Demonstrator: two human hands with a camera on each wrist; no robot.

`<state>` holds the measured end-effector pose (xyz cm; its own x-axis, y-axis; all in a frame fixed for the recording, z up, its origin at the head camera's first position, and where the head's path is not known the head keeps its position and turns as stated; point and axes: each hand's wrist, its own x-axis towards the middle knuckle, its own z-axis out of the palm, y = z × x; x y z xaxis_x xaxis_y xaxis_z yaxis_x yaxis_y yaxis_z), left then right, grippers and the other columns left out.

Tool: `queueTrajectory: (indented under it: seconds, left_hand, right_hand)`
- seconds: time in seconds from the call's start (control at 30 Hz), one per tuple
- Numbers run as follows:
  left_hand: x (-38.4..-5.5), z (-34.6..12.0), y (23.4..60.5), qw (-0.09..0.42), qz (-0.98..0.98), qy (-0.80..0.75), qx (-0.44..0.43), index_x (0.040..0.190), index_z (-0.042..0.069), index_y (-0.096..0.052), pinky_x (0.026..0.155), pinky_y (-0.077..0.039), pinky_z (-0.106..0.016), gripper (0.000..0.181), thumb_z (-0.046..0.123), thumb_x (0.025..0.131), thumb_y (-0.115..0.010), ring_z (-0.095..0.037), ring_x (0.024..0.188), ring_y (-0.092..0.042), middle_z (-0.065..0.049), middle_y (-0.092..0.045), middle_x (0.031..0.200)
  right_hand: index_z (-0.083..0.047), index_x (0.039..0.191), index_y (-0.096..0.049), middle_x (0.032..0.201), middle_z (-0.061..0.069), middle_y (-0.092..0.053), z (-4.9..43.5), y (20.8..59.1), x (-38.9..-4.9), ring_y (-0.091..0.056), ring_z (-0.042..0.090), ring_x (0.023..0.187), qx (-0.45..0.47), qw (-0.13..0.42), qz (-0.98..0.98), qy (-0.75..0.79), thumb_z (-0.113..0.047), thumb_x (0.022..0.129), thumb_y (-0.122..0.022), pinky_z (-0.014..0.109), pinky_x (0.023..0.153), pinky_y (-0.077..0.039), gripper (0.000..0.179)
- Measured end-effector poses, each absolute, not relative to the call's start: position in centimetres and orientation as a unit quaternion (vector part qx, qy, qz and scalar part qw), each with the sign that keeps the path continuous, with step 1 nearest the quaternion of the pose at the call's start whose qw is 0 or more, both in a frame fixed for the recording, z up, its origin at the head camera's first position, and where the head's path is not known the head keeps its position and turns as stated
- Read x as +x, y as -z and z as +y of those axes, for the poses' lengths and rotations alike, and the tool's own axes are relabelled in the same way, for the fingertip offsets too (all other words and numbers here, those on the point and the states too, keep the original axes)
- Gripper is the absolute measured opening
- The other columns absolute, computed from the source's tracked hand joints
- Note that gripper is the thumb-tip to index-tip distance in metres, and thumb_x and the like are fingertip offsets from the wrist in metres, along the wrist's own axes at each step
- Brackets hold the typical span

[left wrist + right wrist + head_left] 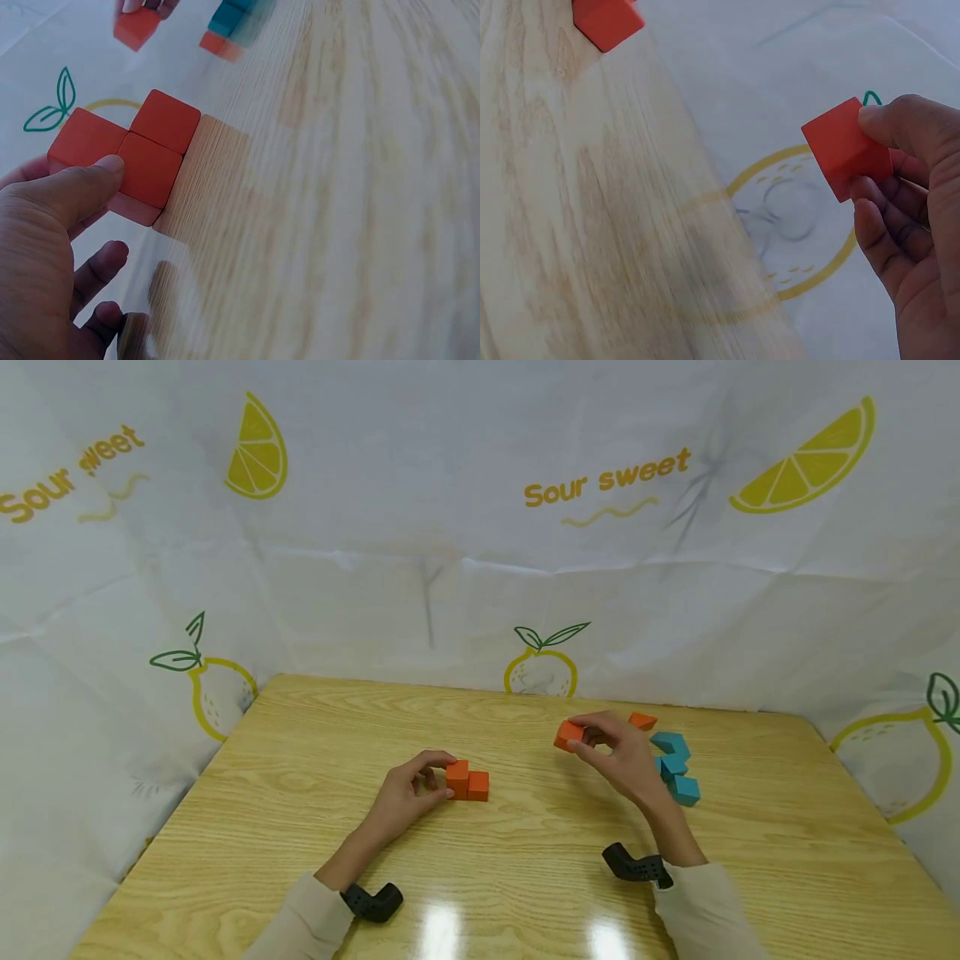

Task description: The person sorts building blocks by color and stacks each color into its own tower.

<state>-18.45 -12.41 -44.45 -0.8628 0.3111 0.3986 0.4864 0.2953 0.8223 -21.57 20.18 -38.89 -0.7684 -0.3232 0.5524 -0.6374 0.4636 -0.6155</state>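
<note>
On the table stand orange cubes [166,124], two side by side with a third on top of the left one. My left hand [405,792] pinches the taller left column [457,780] between thumb and fingers. In the left wrist view its thumb [94,180] lies across the upper and lower cubes. My right hand [617,758] holds another orange block [847,148] above the table, pinched between thumb and fingertips. That block hangs to the right of the stacked cubes, apart from them. Its far side is hidden by the fingers.
Several blue blocks [686,790] lie on the wooden table [525,877], right of my right hand and partly behind it. Beyond them is an orange pointed block [642,721]. A white curtain [390,593] with lemon prints borders the table's back and sides.
</note>
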Motion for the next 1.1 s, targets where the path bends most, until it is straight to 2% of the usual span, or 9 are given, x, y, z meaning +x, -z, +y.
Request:
queueTrajectory:
  seconds: [0.3,0.6,0.8,0.97,1.1]
  left_hand:
    - [-18.4,-12.5,44.4,0.089,-0.801,0.538,-0.246,0.119,0.009,-0.063,0.059,-0.039,-0.027,0.039,-0.002,0.082,-0.073,-0.030,0.077,-0.055,-0.004,-0.063,0.099]
    - [-18.5,-12.7,45.1,0.088,-0.802,0.537,-0.245,0.119,0.010,-0.063,0.059,-0.039,-0.026,0.039,0.000,0.083,-0.073,-0.026,0.077,-0.055,-0.004,-0.063,0.101]
    - [-19.9,-13.2,47.8,0.088,-0.801,0.540,-0.243,0.121,0.020,-0.062,0.058,-0.040,-0.026,0.041,0.010,0.084,-0.075,-0.020,0.077,-0.055,0.002,-0.063,0.103]
    - [-20.1,-13.2,47.9,0.093,-0.801,0.536,-0.249,0.120,0.029,-0.062,0.058,-0.040,-0.026,0.041,0.014,0.084,-0.075,-0.015,0.077,-0.055,0.008,-0.062,0.101]
    - [-20.2,-13.1,47.8,0.094,-0.807,0.525,-0.253,0.120,0.030,-0.061,0.058,-0.040,-0.027,0.041,0.015,0.085,-0.075,-0.014,0.076,-0.055,0.009,-0.061,0.097]
  right_hand:
    - [0.008,0.112,-0.065,0.093,0.017,-0.062,17.5,38.9,-21.0,-0.056,0.022,0.075,0.305,0.164,-0.830,-0.438,0.006,0.082,-0.071,0.031,0.066,-0.051,0.030]
    - [0.007,0.113,-0.065,0.099,0.017,-0.064,14.9,39.2,-20.4,-0.058,0.022,0.077,0.325,0.119,-0.823,-0.451,0.003,0.084,-0.071,0.034,0.066,-0.052,0.030]
    - [0.006,0.111,-0.066,0.097,0.017,-0.064,13.4,39.3,-20.1,-0.058,0.023,0.078,0.346,0.097,-0.813,-0.458,0.002,0.083,-0.071,0.034,0.067,-0.053,0.028]
    - [0.004,0.112,-0.067,0.098,0.016,-0.064,12.4,40.6,-20.8,-0.059,0.025,0.078,0.356,0.083,-0.805,-0.467,0.000,0.084,-0.072,0.038,0.067,-0.053,0.029]
    - [0.000,0.113,-0.067,0.099,0.010,-0.064,12.1,42.4,-21.6,-0.059,0.023,0.078,0.356,0.072,-0.808,-0.464,-0.004,0.083,-0.074,0.036,0.066,-0.052,0.030]
